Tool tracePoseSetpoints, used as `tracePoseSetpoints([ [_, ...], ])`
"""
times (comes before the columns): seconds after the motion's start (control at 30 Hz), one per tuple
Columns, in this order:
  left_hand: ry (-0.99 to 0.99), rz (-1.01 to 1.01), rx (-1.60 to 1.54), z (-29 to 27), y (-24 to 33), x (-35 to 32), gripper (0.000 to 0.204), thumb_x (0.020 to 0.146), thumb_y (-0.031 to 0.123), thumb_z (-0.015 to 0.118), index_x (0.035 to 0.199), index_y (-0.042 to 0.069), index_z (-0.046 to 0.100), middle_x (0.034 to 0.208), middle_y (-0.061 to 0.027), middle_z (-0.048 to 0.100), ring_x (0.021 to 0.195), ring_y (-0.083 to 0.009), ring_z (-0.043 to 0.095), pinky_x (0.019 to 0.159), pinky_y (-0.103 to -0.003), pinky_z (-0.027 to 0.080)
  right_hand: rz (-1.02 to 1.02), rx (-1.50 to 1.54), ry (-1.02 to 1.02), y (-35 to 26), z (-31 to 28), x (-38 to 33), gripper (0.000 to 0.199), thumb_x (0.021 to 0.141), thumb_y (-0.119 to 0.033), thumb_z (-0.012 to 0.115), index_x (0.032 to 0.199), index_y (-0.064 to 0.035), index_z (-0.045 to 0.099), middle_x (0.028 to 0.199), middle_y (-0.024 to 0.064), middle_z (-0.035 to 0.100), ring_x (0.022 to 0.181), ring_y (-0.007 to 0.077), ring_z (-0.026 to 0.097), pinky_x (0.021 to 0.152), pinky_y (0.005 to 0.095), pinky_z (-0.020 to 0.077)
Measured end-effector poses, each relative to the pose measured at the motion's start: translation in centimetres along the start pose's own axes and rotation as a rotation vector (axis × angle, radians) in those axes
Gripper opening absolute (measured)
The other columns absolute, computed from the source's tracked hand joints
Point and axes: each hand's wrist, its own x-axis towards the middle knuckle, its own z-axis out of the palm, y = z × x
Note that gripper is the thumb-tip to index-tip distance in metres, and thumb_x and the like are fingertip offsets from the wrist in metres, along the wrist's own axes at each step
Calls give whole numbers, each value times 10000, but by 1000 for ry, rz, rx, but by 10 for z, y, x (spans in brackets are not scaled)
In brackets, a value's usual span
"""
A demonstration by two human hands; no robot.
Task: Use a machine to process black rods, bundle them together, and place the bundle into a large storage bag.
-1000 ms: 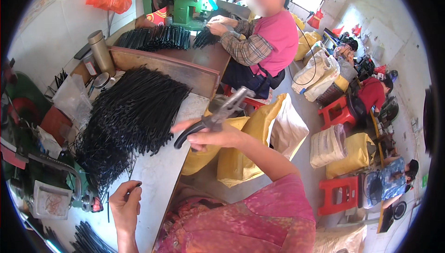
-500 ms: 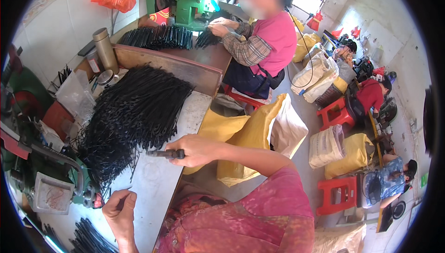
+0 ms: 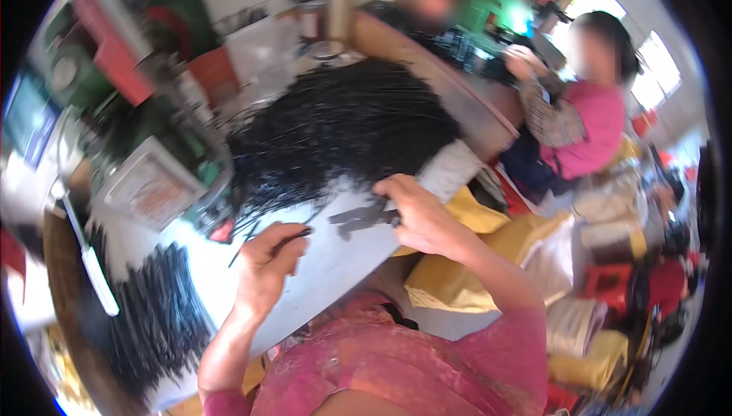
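My right hand (image 3: pixel 415 214) is closed round a dark grey hand tool (image 3: pixel 357 221) with two prongs pointing left; blur hides its exact kind. To its left, my left hand (image 3: pixel 267 263) is raised over the white tabletop (image 3: pixel 320 282), thumb and fingers curled together. A small dark tip shows at those fingers, but I cannot make out what it is. Just beyond both hands spreads a large heap of thin black strips (image 3: pixel 343 126). A second bundle of black strips (image 3: pixel 156 317) lies at the near left.
A green machine with a grey tray (image 3: pixel 149 183) stands on the left. A metal flask (image 3: pixel 339 8) is at the back beside a wooden divider (image 3: pixel 442 73). Beyond it sits a co-worker in pink (image 3: pixel 591 122). Yellow sacks (image 3: pixel 473 271) stand right of the table.
The view has swung left and down, showing more of the left machine and near bundle. My hands are closer together, the tool still in my right hand.
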Motion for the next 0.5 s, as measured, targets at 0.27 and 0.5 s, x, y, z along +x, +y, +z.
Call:
tracePoseSetpoints([
  [0.27, 3, -64, -137, -4, -4, -3, 146, 770, 11, 558, 902, -46, 587, 691, -17, 531, 525, -43, 436, 470, -181, 347, -81, -166, 19, -9, 10, 14, 531, 552, 85, 457, 1081, 55, 416, 1083, 175, 429, 1045, 329, 408, 865, 365, 380],
  [0.5, 1, -28, -138, -2, -6, -3, 144, 769, 8, 569, 896, -58, 584, 704, -8, 514, 519, -43, 435, 475, -182, 342, -93, -236, 49, -12, 12, 15, 570, 536, 93, 480, 1099, 67, 394, 1102, 175, 401, 1073, 330, 385, 873, 360, 382],
])
